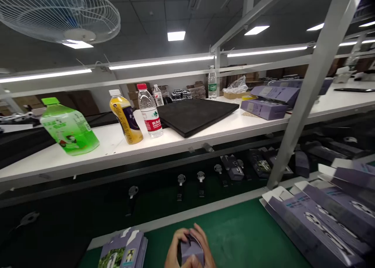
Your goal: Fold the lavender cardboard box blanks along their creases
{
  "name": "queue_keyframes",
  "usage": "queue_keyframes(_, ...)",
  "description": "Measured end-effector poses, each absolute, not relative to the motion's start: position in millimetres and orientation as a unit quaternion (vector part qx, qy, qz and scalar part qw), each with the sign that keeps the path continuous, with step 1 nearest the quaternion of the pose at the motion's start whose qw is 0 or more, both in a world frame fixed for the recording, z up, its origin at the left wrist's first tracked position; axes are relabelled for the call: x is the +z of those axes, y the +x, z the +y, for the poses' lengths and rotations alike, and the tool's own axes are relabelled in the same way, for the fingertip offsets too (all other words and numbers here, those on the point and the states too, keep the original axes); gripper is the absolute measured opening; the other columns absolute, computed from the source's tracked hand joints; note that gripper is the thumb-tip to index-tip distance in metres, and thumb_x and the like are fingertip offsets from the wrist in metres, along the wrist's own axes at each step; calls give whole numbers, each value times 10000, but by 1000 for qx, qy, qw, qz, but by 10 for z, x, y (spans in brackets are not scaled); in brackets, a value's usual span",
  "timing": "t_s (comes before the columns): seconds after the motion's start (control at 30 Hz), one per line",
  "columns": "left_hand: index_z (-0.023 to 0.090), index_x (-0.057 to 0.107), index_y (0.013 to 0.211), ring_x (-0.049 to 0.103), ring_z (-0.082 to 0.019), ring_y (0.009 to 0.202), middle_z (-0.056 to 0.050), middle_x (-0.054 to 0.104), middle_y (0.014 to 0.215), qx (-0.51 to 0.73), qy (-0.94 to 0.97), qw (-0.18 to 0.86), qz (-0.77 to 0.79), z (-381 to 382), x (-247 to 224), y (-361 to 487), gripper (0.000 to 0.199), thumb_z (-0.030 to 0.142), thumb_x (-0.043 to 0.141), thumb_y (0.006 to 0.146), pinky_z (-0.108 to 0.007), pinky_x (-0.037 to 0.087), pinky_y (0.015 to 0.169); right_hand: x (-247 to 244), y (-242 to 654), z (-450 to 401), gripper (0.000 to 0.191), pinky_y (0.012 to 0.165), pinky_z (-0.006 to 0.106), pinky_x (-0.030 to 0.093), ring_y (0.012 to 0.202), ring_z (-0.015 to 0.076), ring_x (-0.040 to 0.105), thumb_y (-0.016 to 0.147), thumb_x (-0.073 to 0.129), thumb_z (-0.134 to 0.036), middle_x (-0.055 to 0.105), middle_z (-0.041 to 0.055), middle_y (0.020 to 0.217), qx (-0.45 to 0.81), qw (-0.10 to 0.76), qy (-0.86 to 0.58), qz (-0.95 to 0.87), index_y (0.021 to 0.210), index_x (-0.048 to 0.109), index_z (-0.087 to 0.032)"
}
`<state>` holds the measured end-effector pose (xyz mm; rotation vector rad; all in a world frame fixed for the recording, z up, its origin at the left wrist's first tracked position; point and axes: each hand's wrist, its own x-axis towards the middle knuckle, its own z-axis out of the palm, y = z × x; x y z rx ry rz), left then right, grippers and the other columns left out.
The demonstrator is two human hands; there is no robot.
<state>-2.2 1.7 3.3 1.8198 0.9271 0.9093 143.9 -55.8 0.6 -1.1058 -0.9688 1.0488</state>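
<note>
My left grip and right grip are clamping a lavender carton between them over the green surface. Printed cartons are lying right of my grips, a stack left, and a white shelf ahead is holding a red-capped Nongfu Spring water bottle.
</note>
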Motion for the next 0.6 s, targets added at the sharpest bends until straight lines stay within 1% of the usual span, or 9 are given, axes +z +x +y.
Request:
queue_keyframes(0.1,173,577,1171,569,-291,1203,-126,541,1357,365,712,468,375,12,129,-53,519,554,692,839,-504,535,978,86,1564,-495,692,1001,439,480,1172,342,586,712,596,-859,576,147,1233,452,592,-457,-486,909,739,-212)
queue_keyframes(0.2,181,558,1233,541,-302,1242,-122,509,1400,360,700,490,375,-33,168,-28,501,477,703,855,-544,496,1035,114,1659,-506,699,1018,452,454,1143,322,568,706,575,-867,565,136,1155,460,570,-452,-509,839,707,-193)
queue_keyframes(0.27,186,548,1266,530,-309,1260,-123,497,1419,362,694,493,380,-65,168,-4,513,464,699,862,-559,481,1053,115,1682,-556,666,1046,450,438,1232,327,524,720,625,-812,533,144,1279,481,553,-449,-512,941,712,-190)
queue_keyframes(0.33,194,530,1307,493,-327,1313,-128,471,1457,367,690,487,391,-92,168,-6,544,481,682,870,-577,459,1078,91,1705,-597,619,1087,463,414,1310,330,484,680,791,-655,502,138,1399,511,532,-443,-510,1085,704,-195)
queue_keyframes(0.4,209,484,1374,452,-338,1362,-131,437,1500,372,683,470,417,-106,178,-69,574,496,636,901,-597,428,1108,28,1779,-571,596,1111,499,395,1289,315,512,648,890,-474,559,122,1368,533,528,-452,-483,1130,691,-185)
queue_keyframes(0.43,216,457,1404,439,-339,1377,-132,423,1516,374,678,456,440,-107,184,-132,580,496,608,919,-606,408,1124,-18,1851,-524,546,1107,516,399,1250,303,541,684,882,-427,597,111,1315,538,536,-469,-451,1126,684,-175)
queue_keyframes(0.5,218,438,1424,413,-338,1402,-129,415,1527,373,660,415,504,-101,182,-330,561,483,565,947,-622,362,1155,-119,2070,-374,430,1060,527,445,1183,280,578,848,761,-420,615,100,1263,536,568,-516,-353,1172,643,-162)
queue_keyframes(0.53,212,457,1408,406,-336,1407,-127,429,1516,368,647,390,542,-102,170,-463,535,474,559,952,-626,341,1165,-165,2205,-287,408,1021,514,480,1168,273,585,930,664,-433,595,104,1288,534,582,-539,-291,1233,604,-167)
queue_keyframes(0.6,195,519,1345,402,-330,1408,-121,464,1484,347,620,334,620,-133,119,-779,473,445,580,947,-623,322,1175,-240,2462,-129,438,958,476,527,1130,257,605,993,555,-473,570,114,1312,545,595,-562,-180,1314,541,-174)
